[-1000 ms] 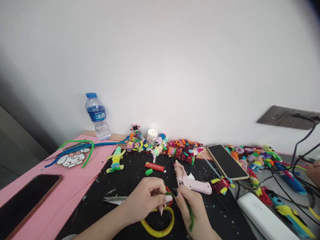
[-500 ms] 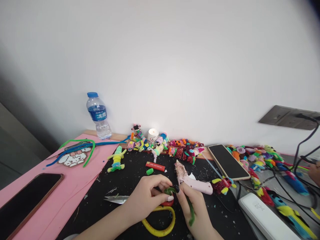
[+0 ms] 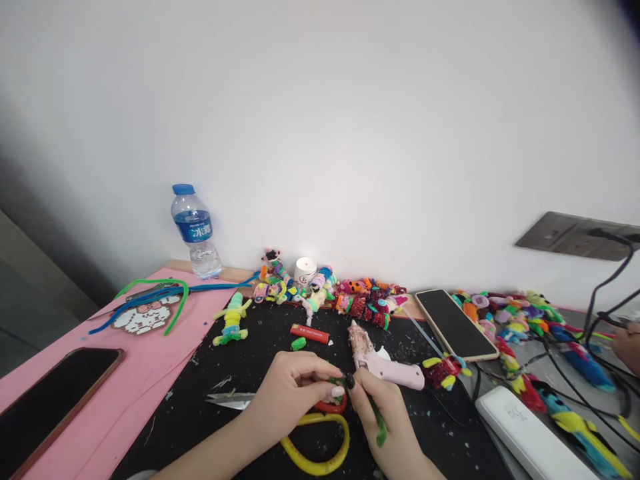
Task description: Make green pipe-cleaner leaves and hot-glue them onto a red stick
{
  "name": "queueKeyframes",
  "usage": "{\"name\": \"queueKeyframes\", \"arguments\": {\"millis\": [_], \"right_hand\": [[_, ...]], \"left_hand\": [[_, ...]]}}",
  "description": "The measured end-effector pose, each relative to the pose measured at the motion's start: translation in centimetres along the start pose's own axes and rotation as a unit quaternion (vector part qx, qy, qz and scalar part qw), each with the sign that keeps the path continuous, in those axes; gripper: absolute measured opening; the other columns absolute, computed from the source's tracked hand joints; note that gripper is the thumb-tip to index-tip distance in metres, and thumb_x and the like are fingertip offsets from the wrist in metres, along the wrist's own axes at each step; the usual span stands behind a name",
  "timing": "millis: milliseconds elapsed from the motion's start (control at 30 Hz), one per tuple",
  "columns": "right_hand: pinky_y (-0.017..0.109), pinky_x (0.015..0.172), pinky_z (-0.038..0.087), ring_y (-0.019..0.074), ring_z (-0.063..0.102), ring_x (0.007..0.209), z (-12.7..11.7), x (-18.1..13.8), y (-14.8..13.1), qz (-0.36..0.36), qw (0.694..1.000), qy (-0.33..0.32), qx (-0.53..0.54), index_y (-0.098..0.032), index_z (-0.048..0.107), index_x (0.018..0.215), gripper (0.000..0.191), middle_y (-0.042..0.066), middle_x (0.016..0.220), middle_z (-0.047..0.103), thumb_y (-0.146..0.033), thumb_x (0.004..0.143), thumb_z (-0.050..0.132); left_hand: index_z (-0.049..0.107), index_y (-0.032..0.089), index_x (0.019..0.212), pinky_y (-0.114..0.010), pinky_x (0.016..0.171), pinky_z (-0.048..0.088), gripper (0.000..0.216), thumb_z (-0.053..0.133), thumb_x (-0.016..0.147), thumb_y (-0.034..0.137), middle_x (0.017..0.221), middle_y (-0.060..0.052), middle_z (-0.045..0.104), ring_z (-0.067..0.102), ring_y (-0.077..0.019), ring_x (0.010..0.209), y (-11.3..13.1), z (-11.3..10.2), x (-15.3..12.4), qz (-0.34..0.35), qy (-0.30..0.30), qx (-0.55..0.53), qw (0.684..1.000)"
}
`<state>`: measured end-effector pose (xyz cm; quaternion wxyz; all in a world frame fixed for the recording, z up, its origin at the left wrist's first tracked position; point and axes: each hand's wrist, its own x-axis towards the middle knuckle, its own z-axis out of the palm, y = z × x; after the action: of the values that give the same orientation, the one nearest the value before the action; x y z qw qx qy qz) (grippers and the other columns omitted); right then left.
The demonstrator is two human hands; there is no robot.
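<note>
My left hand (image 3: 290,393) and my right hand (image 3: 387,420) meet low in the middle over the black mat (image 3: 260,360). Both pinch a dark green pipe cleaner (image 3: 379,427), whose free end hangs down across my right palm. Between my fingertips the green pipe cleaner wraps on a small red piece (image 3: 330,404). A yellow pipe cleaner loop (image 3: 320,460) lies on the mat just under my hands. A pink glue gun (image 3: 385,367) rests right behind my right hand.
Scissors (image 3: 230,399) lie left of my left hand. A phone (image 3: 50,400) rests on pink paper (image 3: 150,353) at left, another phone (image 3: 453,323) and a white power bank (image 3: 530,437) at right. Water bottle (image 3: 196,233), candle (image 3: 305,270) and several pipe-cleaner figures (image 3: 360,300) line the wall. Another person's hand (image 3: 630,343) shows far right.
My fingertips have shifted slightly upward and closer together, turning the green pipe cleaner round the red piece. Its hanging end swung a little. Nothing else moved.
</note>
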<state>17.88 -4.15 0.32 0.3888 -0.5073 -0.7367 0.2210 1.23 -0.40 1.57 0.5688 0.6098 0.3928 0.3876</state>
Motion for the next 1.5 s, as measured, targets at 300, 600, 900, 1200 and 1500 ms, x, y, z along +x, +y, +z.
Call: {"name": "queueKeyframes", "arguments": {"millis": [300, 600, 900, 1200, 1500], "right_hand": [[0.020, 0.046, 0.026, 0.0084, 0.033, 0.048, -0.07, -0.04, -0.11, -0.003, 1.000, -0.019, -0.008, -0.020, 0.030, 0.061, 0.030, -0.006, 0.055, 0.031, -0.025, 0.090, 0.033], [0.021, 0.046, 0.024, 0.0082, 0.031, 0.047, -0.27, -0.08, -0.31, -0.016, 0.999, -0.027, -0.013, -0.020, 0.027, 0.059, 0.031, -0.006, 0.054, 0.029, -0.022, 0.090, 0.033], [0.020, 0.045, 0.024, 0.0076, 0.031, 0.047, -0.22, 0.00, -0.34, -0.033, 0.999, -0.028, -0.009, -0.020, 0.027, 0.060, 0.031, -0.006, 0.054, 0.029, -0.022, 0.090, 0.034], [0.020, 0.045, 0.027, 0.0084, 0.033, 0.048, -0.33, 0.02, -0.49, -0.010, 1.000, -0.006, 0.017, -0.020, 0.035, 0.060, 0.030, -0.006, 0.054, 0.034, -0.024, 0.090, 0.038], [0.021, 0.046, 0.027, 0.0091, 0.034, 0.049, -0.15, -0.16, 0.26, -0.014, 0.999, 0.043, -0.001, -0.020, 0.035, 0.062, 0.028, -0.005, 0.055, 0.036, -0.022, 0.090, 0.036]], "left_hand": [[0.068, 0.012, 0.072, -0.025, 0.059, 0.052, 0.011, 0.070, 0.064, 0.019, 0.064, -0.002, 0.066, 0.062, -0.0149, 0.058, 0.12, -0.30, 0.33, -0.042, -0.012, -0.101, 0.994], [0.074, 0.018, 0.076, -0.022, 0.055, 0.046, 0.010, 0.068, 0.068, 0.018, 0.066, -0.003, 0.067, 0.059, -0.0144, 0.059, 0.23, -0.67, 0.06, 0.066, -0.010, 0.104, 0.992], [0.073, 0.015, 0.072, -0.023, 0.056, 0.050, 0.009, 0.067, 0.066, 0.015, 0.065, -0.002, 0.062, 0.061, -0.0140, 0.056, 0.15, -0.57, 0.29, 0.011, -0.016, 0.002, 1.000], [0.063, 0.011, 0.065, -0.025, 0.057, 0.052, 0.011, 0.068, 0.068, 0.020, 0.057, 0.000, 0.062, 0.063, -0.0151, 0.055, 0.51, -0.65, 0.37, -0.058, -0.024, -0.096, 0.993], [0.064, 0.015, 0.097, -0.024, 0.080, 0.046, 0.039, 0.077, 0.060, 0.013, 0.089, -0.004, 0.067, 0.060, -0.0157, 0.089, 0.01, -0.41, 0.50, -0.062, -0.038, -0.233, 0.970]]}}
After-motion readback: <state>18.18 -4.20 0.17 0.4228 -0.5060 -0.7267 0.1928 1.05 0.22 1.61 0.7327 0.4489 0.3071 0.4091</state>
